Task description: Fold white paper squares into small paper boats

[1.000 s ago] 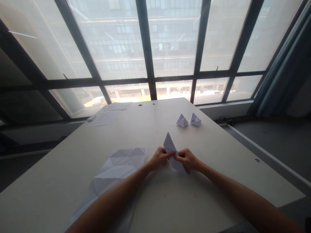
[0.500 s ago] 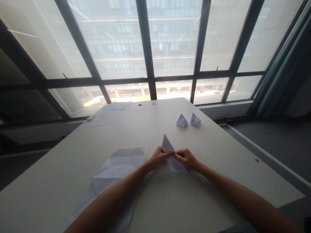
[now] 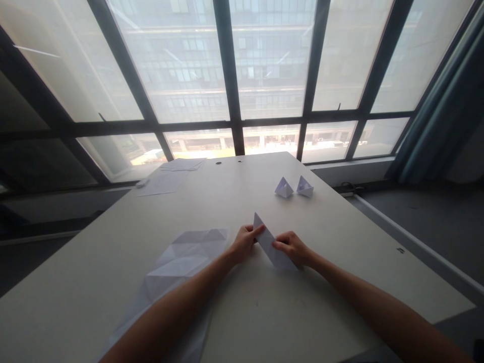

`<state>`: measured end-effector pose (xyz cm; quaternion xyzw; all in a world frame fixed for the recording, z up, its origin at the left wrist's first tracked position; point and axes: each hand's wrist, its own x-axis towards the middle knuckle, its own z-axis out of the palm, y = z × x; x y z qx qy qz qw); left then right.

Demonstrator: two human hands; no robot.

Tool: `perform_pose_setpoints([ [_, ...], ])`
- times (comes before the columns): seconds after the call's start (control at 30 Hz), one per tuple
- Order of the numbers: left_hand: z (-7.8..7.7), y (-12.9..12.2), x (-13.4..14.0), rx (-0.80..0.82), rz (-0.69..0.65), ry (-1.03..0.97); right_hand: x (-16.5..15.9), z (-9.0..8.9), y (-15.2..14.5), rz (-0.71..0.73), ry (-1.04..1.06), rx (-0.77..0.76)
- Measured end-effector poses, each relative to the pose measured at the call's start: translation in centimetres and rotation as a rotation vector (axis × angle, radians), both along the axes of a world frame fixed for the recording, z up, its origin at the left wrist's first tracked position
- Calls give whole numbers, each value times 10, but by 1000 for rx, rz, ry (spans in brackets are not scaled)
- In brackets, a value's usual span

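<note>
The left hand (image 3: 244,242) has slid up along the folded paper (image 3: 280,258) toward its top point; half a second ago both hands met near the paper's middle. Now a gap of bare paper shows between them, and the piece leans more to the left, its tip a little lower. The right hand (image 3: 292,247) has stayed at about the same spot. The left fingers pinch the paper near the upper tip, thumb on the facing side; the right fingers pinch its right edge around the middle.

The paper is white, matte and flat-faced, a slanted shape with crisp straight edges and a sharp top corner. It is held over the tabletop (image 3: 249,322), right of a large creased sheet (image 3: 185,257) and nearer than two small paper shapes; whether its lower edge touches the surface, I cannot tell. The sheet is crossed by angular fold lines that raise soft facets. The left paper shape (image 3: 283,189) and the right paper shape (image 3: 304,188) stand side by side, pointed and hollow-looking, unmoved. The tabletop is smooth, pale and faintly marked.
</note>
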<state>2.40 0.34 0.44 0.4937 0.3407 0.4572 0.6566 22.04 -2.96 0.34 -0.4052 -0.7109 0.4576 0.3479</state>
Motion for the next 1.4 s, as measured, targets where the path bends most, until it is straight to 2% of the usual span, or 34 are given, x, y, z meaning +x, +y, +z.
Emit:
perform_pose_setpoints([
  [0.13, 3, -3, 0, 117, -95, 209, -1, -3, 1, -105, 54, 56],
  [0.23, 4, -5, 2, 204, -109, 298, -2, -5, 2, -174, 54, 91],
  [0.37, 6, -7, 2, 204, -80, 301, -3, -5, 3, -75, -6, 43],
  [0.57, 8, -9, 2, 173, -9, 258, -1, 3, -1, 8, 13, -23],
  [0.83, -3, 5, -3, 130, 123, 75, 0, 8, -2, 36, -2, -61],
  [1.0, -4, 8, -4, 106, 212, 6, 1, 8, -2, 61, -25, -65],
  [1.07, -1, 6, -4, 98, 182, 25, 2, 7, -2, 80, -48, -79],
  [1.17, 3, 0, -4, 120, 14, 165, 2, 4, -2, 85, -63, -80],
  [1.27, 5, -5, -3, 169, -112, 307, -1, 2, -1, 25, -33, -19],
  [1.4, 9, -8, -1, 201, -94, 297, -7, 0, -2, -90, 7, 92],
])
